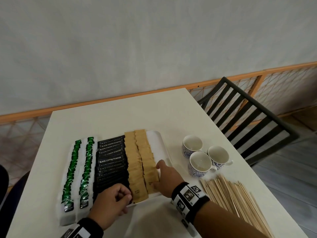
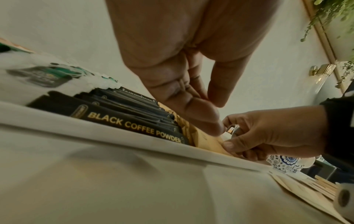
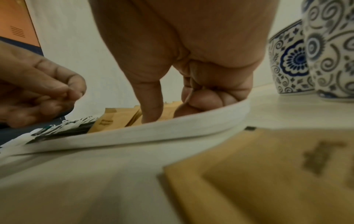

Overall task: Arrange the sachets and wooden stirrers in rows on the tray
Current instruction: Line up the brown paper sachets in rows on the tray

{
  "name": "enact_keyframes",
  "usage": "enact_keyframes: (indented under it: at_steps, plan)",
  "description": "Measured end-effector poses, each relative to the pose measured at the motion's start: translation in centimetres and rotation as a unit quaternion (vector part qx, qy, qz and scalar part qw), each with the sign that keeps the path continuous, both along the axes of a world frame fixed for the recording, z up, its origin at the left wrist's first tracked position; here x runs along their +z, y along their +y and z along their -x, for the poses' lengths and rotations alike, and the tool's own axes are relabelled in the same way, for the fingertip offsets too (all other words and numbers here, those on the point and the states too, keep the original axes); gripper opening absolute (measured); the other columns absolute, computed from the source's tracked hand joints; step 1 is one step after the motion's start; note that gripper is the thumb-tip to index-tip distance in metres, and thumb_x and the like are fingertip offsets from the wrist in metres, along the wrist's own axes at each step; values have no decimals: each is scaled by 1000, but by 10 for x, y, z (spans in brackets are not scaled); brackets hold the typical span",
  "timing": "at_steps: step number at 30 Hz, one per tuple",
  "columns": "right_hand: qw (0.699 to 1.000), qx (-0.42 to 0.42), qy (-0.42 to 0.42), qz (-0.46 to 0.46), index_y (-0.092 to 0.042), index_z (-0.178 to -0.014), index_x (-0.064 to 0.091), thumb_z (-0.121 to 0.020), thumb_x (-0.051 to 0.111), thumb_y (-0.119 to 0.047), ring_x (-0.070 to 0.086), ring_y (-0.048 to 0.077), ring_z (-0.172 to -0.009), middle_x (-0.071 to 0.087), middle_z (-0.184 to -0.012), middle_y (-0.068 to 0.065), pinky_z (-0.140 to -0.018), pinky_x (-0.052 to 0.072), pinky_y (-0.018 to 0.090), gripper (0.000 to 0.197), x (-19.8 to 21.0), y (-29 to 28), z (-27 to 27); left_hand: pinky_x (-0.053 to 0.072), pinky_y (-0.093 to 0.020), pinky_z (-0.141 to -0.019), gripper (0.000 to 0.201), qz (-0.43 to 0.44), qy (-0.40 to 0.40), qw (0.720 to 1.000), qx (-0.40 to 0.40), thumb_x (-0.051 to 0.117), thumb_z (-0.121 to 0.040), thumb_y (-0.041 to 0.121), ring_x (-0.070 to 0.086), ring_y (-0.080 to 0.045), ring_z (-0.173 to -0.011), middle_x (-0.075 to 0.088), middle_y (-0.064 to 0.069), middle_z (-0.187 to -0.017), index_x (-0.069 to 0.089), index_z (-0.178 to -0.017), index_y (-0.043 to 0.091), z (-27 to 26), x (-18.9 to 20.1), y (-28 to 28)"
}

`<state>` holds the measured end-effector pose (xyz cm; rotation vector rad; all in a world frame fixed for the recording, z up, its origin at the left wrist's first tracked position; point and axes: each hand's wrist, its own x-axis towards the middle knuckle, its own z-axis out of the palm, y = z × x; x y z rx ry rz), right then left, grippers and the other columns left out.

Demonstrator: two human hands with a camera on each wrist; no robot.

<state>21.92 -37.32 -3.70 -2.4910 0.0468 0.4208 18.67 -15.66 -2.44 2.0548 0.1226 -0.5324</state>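
A white tray (image 1: 157, 143) holds two rows of green-and-white sachets (image 1: 73, 169), one row of black coffee sachets (image 1: 111, 158) and two rows of brown sachets (image 1: 135, 169). My right hand (image 1: 160, 176) lies along the right side of the outer brown row (image 1: 147, 158), with the forefinger stretched up the row and the thumb on the front sachet; its other fingers are curled. My left hand (image 1: 125, 194) hovers with curled fingers over the tray's front edge, where the black and brown rows meet, and holds nothing I can see. Wooden stirrers (image 1: 228, 194) lie heaped on the table at the right.
Three blue-patterned cups (image 1: 200, 162) stand right of the tray, behind the stirrers. A black slatted chair (image 1: 248, 117) is at the table's far right corner. A blurred brown paper packet (image 3: 268, 174) lies on the table under my right wrist. The tray's right strip is bare.
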Motion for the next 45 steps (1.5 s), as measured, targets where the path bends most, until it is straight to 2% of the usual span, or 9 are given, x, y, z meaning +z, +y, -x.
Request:
enact_keyframes:
  at_steps: [5, 14, 22, 25, 28, 34, 36, 40, 45]
  plan:
    - [997, 48, -63, 13, -22, -114, 50, -85, 66, -37, 45, 13, -88, 53, -101, -2, -79, 39, 25, 37, 14, -11, 24, 53, -29, -57, 6, -3, 15, 1000, -16, 65, -89, 12, 68, -24, -62, 68, -10, -71, 66, -83, 11, 0, 1, 0]
    - [983, 18, -14, 183, -12, -105, 58, -86, 53, -30, 56, 26, -103, 60, -108, 9, -83, 46, 32, 27, 13, -61, 65, 48, -29, -54, 1, 4, 24, 998, -50, 65, -87, 7, 62, -19, -56, 65, -5, -66, 65, -86, 8, 9, 3, -13]
    - [985, 78, 37, 146, -13, -108, 64, -85, 57, -19, 58, 26, -102, 63, -109, 9, -86, 47, 33, 25, 18, -54, 64, 49, -26, -54, 2, -8, 28, 997, -73, 66, -88, 12, 65, -17, -59, 65, -7, -71, 65, -89, 10, 14, 9, -16]
    - [988, 105, 35, 108, -15, -80, 65, -83, 59, -18, 57, 17, -80, 61, -83, 1, -71, 45, 24, 7, 20, -49, 60, 50, -25, -55, 2, -9, 31, 997, -70, 66, -88, 14, 64, -15, -59, 67, -6, -72, 66, -89, 13, 16, 11, -13]
    - [993, 106, 39, 20, -26, -56, 45, -81, 70, -27, 42, 0, -57, 46, -61, -12, -56, 33, 14, 35, 26, -46, 52, 49, -23, -57, 7, -9, 10, 995, -102, 63, -91, 21, 63, -11, -61, 69, -6, -74, 68, -88, 16, 15, 14, -12]
    - [970, 57, 94, -216, -20, -67, 61, -90, 64, -34, 56, 6, -52, 66, -62, -5, -58, 47, 18, 27, 49, -26, 45, 47, -20, -58, 27, 28, -6, 985, -168, 53, -96, 31, 60, -6, -60, 68, 1, -70, 66, -84, 11, 9, 27, -23]
    - [956, 42, 102, -271, -16, -73, 63, -93, 60, -31, 57, 10, -54, 68, -64, 0, -60, 48, 21, 26, 50, -21, 44, 46, -19, -58, 24, 41, -19, 983, -177, 56, -95, 29, 62, -6, -62, 69, -1, -75, 68, -94, 9, 6, 28, -26]
    - [933, 24, 113, -341, -15, -72, 61, -98, 53, -22, 61, 19, -60, 67, -68, 7, -56, 47, 22, 28, 52, -16, 43, 46, -22, -59, 23, 78, -25, 983, -162, 58, -93, 30, 62, -11, -64, 68, -1, -75, 68, -95, 10, 3, 28, -27]
    - [918, 0, 101, -383, -17, -88, 61, -101, 46, -20, 62, 14, -62, 66, -75, 0, -57, 47, 24, 20, 51, -14, 42, 46, -24, -61, 22, 51, -60, 980, -180, 50, -96, 31, 60, -9, -62, 63, 3, -66, 63, -82, 19, 1, 29, -21]
